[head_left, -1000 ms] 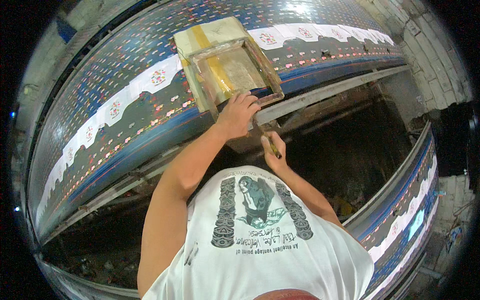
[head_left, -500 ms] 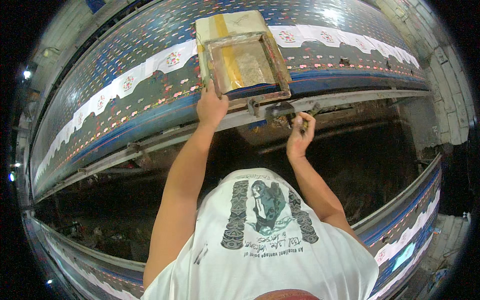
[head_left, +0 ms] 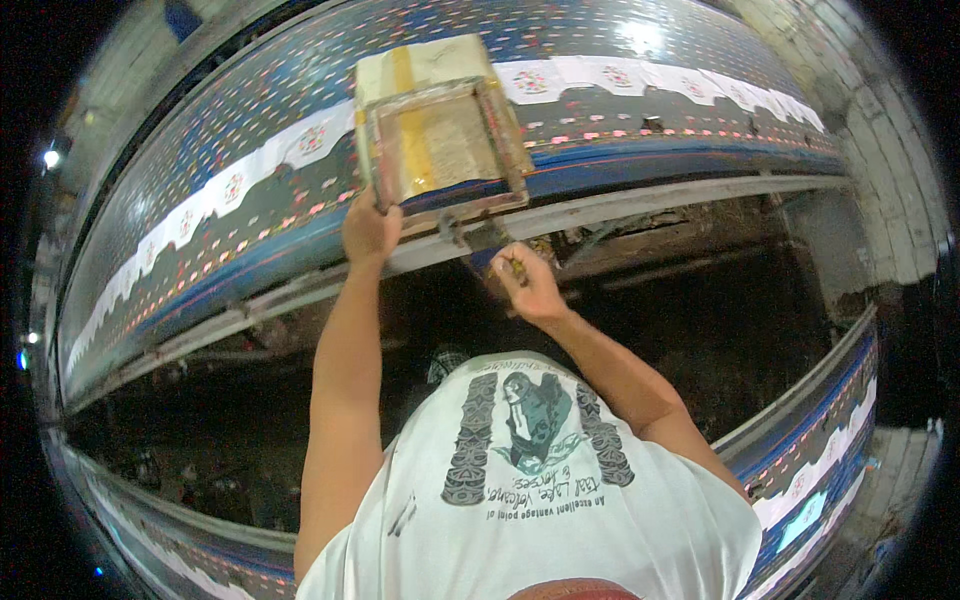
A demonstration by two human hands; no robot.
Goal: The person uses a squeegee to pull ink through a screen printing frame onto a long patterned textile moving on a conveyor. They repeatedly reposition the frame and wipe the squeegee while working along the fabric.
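A screen-printing frame (head_left: 500, 140) rests on the long printing table, tilted slightly, with pale tape and a yellow strip across it. My left hand (head_left: 371, 228) is closed around its near left corner. In front of the near bar, my right hand (head_left: 530, 282) grips the stained handle of a flat-bladed tool (head_left: 487, 238), perhaps a squeegee. Its dark blade hangs by the table's edge rail, and the fingers partly cover the handle. White fabric pieces (head_left: 232, 186) with small multicoloured prints lie in a row on both sides of the frame.
A pale metal rail (head_left: 640, 208) runs along the table's near edge. Beyond the fabric, the blue table surface (head_left: 260, 110) carries many small coloured marks. Behind me stands another table (head_left: 825, 470) with white pieces. A block wall (head_left: 885, 150) rises at the right.
The frame and my left hand have shifted left along the table. My right hand has moved left and slightly nearer, swinging the flat-bladed tool in below the frame's near bar.
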